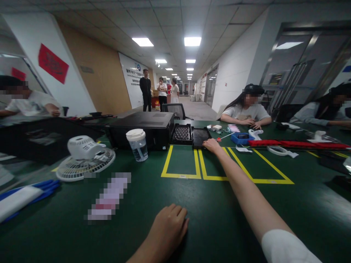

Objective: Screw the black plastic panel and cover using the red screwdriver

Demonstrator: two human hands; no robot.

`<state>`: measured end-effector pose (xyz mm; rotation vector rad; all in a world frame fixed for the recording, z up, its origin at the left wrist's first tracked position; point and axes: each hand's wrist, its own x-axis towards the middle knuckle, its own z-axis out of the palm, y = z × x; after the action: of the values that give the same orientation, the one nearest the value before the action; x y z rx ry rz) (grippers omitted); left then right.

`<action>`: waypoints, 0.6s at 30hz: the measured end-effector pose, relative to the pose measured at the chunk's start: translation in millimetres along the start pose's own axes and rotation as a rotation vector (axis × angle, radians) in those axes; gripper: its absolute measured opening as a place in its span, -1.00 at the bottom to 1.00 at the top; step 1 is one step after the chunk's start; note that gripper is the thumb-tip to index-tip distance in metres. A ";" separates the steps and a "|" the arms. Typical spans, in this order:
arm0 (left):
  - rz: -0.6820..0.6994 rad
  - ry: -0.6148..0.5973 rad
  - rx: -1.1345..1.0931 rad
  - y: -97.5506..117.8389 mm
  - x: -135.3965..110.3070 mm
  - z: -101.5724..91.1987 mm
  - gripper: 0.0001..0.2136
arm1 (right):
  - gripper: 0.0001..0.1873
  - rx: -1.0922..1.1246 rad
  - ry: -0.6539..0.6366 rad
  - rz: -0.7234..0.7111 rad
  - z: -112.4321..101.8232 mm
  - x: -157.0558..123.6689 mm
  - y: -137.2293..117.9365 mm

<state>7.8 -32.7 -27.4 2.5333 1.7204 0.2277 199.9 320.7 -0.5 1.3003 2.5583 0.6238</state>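
Note:
My left hand (168,228) rests on the green table (208,208) near the front edge, knuckles up and fingers curled loosely together, holding nothing that shows. My right arm stretches far forward across the yellow tape boxes (192,162). My right hand (211,145) lies at the near edge of two black trays (191,136); the left tray holds several small dark parts, the right tray looks bare. Its fingers touch the right tray's rim, and whether they grip it is too small to tell.
A black box-shaped machine (142,129), a lidded plastic cup (138,145) and a white fan lying flat (85,159) stand at the left. A blue tray (241,138), a long red strip (296,144) and white tools lie at the right. People sit around the table; others stand in the corridor.

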 end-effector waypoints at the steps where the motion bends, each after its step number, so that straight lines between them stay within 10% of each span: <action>1: -0.001 0.000 0.001 0.1 -0.3 -0.6 -0.83 | -0.67 0.001 0.000 0.015 -1.3 0.9 -1.4; 12: -0.003 0.034 0.009 -5.2 -1.8 -2.9 -0.83 | -0.66 0.073 0.092 0.162 -43.7 -4.0 -11.2; 18: -0.011 0.031 0.005 -4.3 -3.2 -10.8 -0.82 | -0.62 0.092 0.313 0.299 -66.0 -62.2 24.3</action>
<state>0.9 -34.3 -17.7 2.5358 1.7475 0.2635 230.2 265.1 68.8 1.7638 2.6792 0.8325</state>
